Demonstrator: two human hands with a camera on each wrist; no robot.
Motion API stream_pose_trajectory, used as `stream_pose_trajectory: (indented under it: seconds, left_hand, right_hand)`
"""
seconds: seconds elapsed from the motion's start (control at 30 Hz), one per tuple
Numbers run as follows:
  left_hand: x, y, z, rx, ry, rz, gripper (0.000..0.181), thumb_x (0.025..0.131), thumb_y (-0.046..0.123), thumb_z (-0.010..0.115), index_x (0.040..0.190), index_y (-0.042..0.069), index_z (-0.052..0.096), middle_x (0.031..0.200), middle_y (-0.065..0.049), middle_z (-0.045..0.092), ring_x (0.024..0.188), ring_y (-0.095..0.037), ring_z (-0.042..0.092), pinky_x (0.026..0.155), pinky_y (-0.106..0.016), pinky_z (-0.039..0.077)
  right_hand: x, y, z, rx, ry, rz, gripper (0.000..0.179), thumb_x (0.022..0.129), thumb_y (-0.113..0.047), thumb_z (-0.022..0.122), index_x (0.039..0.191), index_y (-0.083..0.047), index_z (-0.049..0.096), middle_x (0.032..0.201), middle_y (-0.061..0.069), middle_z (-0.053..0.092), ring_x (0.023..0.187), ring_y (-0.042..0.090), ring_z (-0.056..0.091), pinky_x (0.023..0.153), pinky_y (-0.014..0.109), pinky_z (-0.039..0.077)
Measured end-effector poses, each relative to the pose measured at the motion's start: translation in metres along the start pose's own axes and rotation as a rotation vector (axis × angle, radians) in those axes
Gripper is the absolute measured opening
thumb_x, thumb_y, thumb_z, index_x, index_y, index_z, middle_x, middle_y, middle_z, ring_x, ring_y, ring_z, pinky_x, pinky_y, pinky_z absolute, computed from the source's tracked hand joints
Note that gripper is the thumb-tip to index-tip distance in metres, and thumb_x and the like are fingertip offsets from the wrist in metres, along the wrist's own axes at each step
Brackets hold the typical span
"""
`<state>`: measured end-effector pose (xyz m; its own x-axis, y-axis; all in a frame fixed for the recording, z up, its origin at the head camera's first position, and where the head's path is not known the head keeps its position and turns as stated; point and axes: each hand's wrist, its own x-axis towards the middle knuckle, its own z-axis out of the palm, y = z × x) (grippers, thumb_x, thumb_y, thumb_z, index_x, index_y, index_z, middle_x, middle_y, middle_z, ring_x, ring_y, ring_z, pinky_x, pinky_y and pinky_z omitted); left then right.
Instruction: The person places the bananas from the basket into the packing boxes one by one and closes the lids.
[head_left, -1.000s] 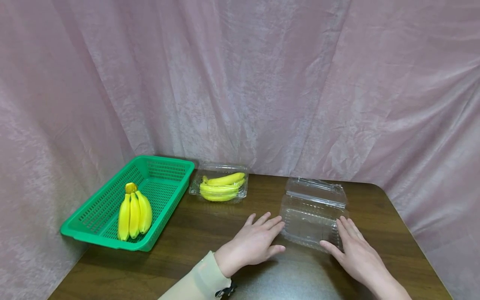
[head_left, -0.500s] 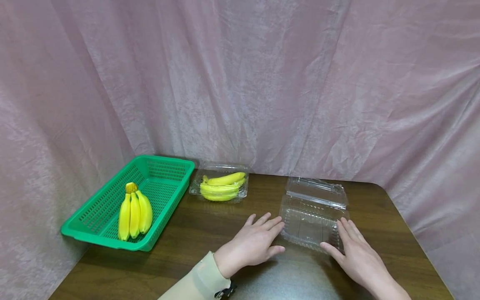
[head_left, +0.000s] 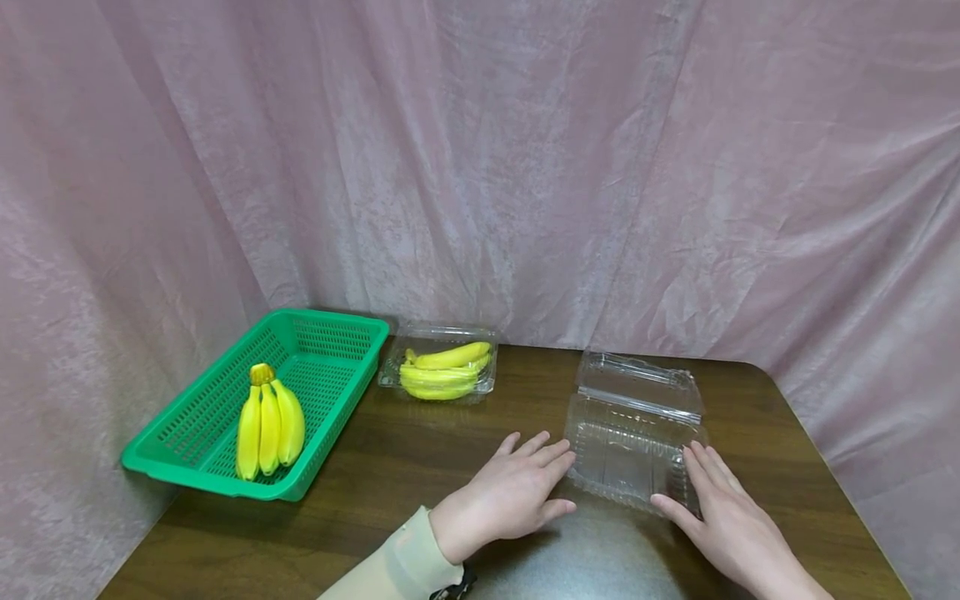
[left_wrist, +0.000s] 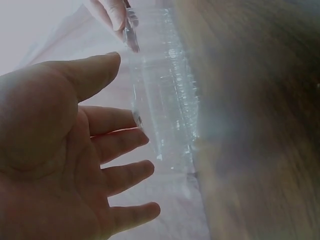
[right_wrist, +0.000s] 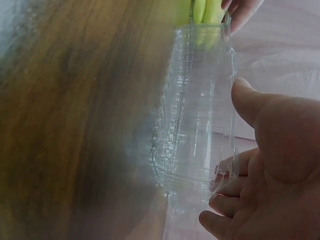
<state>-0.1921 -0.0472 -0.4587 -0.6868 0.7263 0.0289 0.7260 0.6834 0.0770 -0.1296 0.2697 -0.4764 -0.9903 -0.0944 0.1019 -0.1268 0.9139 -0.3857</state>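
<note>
A clear plastic clamshell box (head_left: 626, 454) stands on the table with its lid (head_left: 637, 385) laid back towards the curtain. No contents show inside its base. My left hand (head_left: 504, 492) is at the box's left side, fingers straight and spread, fingertips right at the rim. On the opposite side my right hand (head_left: 726, 512) touches the edge with its extended fingers, thumb near the front corner. The left wrist view shows the left palm (left_wrist: 55, 145) facing the box wall. In the right wrist view, the right hand's fingertips (right_wrist: 220, 202) overlap the rim.
A green plastic basket (head_left: 352, 408) sits at the left with a bunch of bananas (head_left: 268, 429) in it. Between basket and box, towards the back, another clear clamshell (head_left: 397, 382) contains bananas (head_left: 442, 383). A pink curtain (head_left: 480, 167) hangs behind the brown table (head_left: 450, 450).
The opened clamshell has shifted slightly to the right and a little nearer, and both hands have moved along with it. The basket and the other clamshell have stayed put.
</note>
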Motion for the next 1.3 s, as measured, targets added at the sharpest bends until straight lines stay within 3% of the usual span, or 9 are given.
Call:
stream_pose_trajectory:
  seconds: [0.4, 0.77, 1.3]
  left_hand:
    - [0.002, -0.001, 0.002, -0.02, -0.002, 0.027, 0.066, 0.112, 0.056, 0.058, 0.167, 0.019, 0.051, 0.175, 0.001, 0.043, 0.161, -0.028, 0.038, 0.127, -0.059, 0.034]
    - [-0.003, -0.006, -0.005, -0.019, -0.034, -0.004, 0.065, 0.111, 0.058, 0.059, 0.165, 0.021, 0.054, 0.173, 0.003, 0.045, 0.162, -0.026, 0.037, 0.128, -0.06, 0.031]
    - [-0.022, -0.019, -0.007, -0.013, -0.009, -0.027, 0.065, 0.112, 0.056, 0.06, 0.165, 0.019, 0.054, 0.172, 0.0, 0.046, 0.16, -0.029, 0.041, 0.127, -0.061, 0.033]
  right_hand:
    - [-0.004, 0.005, 0.0, 0.003, -0.009, 0.016, 0.105, 0.105, -0.066, 0.066, 0.166, 0.014, 0.033, 0.173, 0.037, 0.027, 0.161, 0.055, 0.023, 0.119, 0.074, 0.03]
    - [0.005, -0.003, 0.001, 0.018, -0.024, 0.001, 0.104, 0.105, -0.065, 0.067, 0.167, 0.011, 0.034, 0.174, 0.033, 0.027, 0.162, 0.053, 0.024, 0.118, 0.077, 0.03]
    - [0.023, -0.017, 0.007, 0.016, -0.034, -0.053, 0.099, 0.105, -0.063, 0.068, 0.168, 0.007, 0.036, 0.175, 0.029, 0.03, 0.162, 0.049, 0.026, 0.119, 0.074, 0.032]
